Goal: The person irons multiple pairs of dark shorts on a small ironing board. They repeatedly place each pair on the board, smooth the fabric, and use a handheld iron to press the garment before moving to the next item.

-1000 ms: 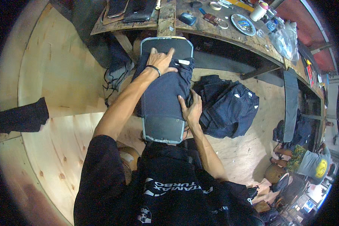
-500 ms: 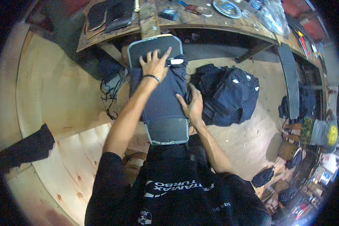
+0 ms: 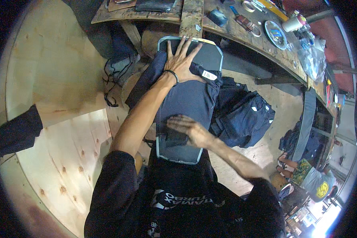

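Note:
A long board (image 3: 178, 152) with a dark face and pale rim juts from the bench toward my body. A dark navy garment (image 3: 190, 99) is pulled over its middle, with a white label (image 3: 209, 75) at the garment's far edge. My left hand (image 3: 180, 62) lies spread on the far part, fingers on the bare board and palm at the cloth. Nearer to me, my right hand (image 3: 192, 131) is laid across the garment's near end, its outstretched fingers blurred by motion. Loose cloth (image 3: 148, 81) hangs off the board's left side.
A pile of dark garments (image 3: 248, 119) lies on the floor right of the board. The wooden workbench (image 3: 222, 33) across the back holds a round dish (image 3: 275, 35), tape and a plastic bag (image 3: 313, 65). Plywood (image 3: 67, 158) covers the left. A person (image 3: 315, 182) is at far right.
My right hand has moved from the garment's right side onto its near end. My left hand remains spread at the far end. Loose cloth now shows at the left, and the view has shifted.

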The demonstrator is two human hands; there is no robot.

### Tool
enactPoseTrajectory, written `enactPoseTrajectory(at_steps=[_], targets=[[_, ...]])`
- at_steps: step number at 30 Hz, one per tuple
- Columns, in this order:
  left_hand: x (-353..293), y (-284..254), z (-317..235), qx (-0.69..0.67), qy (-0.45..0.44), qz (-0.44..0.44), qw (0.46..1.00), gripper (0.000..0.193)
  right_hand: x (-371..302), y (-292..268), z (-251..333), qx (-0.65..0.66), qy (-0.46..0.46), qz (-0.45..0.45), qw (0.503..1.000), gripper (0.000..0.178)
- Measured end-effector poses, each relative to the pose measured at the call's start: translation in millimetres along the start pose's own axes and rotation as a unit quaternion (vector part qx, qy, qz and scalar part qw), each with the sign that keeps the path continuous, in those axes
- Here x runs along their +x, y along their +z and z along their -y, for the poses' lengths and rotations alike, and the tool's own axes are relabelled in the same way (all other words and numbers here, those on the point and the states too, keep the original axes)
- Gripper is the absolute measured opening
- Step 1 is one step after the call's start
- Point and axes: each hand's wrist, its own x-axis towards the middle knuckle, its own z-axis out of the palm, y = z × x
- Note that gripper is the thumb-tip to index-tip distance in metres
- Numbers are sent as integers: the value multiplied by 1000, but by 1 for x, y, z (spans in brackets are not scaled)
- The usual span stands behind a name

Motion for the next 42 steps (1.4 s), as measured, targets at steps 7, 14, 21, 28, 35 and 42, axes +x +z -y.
enactPoseTrajectory(at_steps=[7,14,21,28,35,42], targets=[[4,-2,-3,28,-30,8,999,147,22,-9,-6,113,46,-37,992,75],[5,-1,-2,23,-40,9,999,139,-9,6,-24,129,57,-24,990,75],[5,0,-4,52,-56,5,997,137,-35,18,-24,181,83,9,980,75],[5,7,-5,55,-50,-21,997,140,-41,-15,-17,170,85,-69,979,68],[9,6,-2,52,19,-43,998,149,-83,40,6,171,58,-10,984,69],[7,6,5,32,6,-2,999,142,11,-3,-24,114,104,12,988,71]])
